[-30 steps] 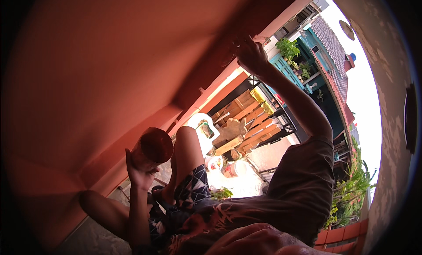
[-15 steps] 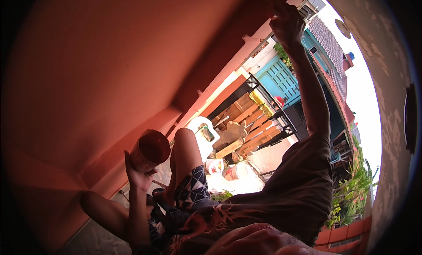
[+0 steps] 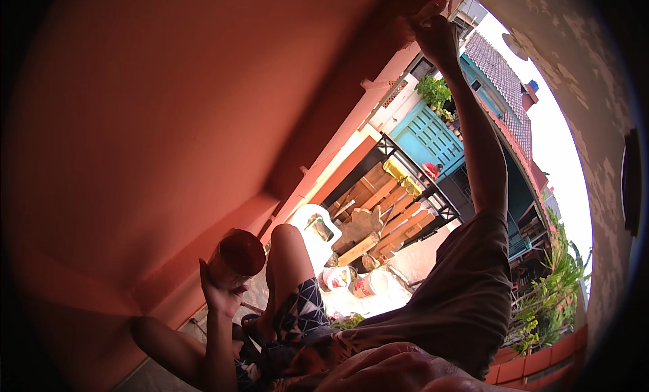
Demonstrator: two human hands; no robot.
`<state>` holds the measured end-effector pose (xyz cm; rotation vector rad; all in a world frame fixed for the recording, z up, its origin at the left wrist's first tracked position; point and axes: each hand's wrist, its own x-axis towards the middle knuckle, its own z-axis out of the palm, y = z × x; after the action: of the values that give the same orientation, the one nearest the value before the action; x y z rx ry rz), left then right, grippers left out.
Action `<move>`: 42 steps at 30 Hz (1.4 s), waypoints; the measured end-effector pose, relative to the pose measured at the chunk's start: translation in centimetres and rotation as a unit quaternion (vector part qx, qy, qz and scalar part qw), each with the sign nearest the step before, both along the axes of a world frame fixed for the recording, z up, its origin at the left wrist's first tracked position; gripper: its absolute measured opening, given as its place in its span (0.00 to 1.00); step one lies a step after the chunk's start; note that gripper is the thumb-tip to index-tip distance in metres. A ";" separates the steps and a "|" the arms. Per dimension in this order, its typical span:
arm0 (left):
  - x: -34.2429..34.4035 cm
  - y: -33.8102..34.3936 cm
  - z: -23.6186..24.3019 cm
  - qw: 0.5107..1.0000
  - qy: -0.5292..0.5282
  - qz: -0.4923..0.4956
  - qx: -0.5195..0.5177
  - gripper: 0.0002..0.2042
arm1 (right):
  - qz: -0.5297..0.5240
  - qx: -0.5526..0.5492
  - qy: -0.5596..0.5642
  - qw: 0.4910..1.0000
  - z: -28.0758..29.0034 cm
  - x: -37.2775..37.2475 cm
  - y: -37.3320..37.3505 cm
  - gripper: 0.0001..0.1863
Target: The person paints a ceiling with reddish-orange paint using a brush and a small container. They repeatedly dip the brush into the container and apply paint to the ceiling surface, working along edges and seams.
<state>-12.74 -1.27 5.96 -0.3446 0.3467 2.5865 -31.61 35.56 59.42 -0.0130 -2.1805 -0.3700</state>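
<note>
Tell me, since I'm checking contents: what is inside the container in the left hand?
Inside the container, dark reddish surfaces show, too shadowed to tell contents from wall. Its near side hides part of the interior.

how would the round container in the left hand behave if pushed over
The container is probably stiff, since it looks evenly round. It seems manageable in weight: the left hand alone supports it. Laid sideways, it would likely roll, being curved.
</note>
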 end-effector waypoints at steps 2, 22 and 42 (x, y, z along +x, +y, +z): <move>0.3 0.2 1.0 1.000 -0.019 0.008 -0.010 0.37 | -0.030 0.004 0.065 0.997 4.2 0.6 -0.3 0.31; 0.2 0.3 -1.7 1.000 0.017 -0.022 0.012 0.38 | -0.028 0.026 -0.002 0.999 4.5 1.0 -1.8 0.24; 0.5 0.6 -0.6 0.999 0.044 -0.021 0.014 0.39 | 0.185 0.375 -0.035 0.908 -15.7 -1.8 -2.8 0.14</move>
<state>-12.24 -0.67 5.37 -0.2115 0.3455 2.5687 -33.42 32.72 43.71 0.8358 -1.9200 -0.9674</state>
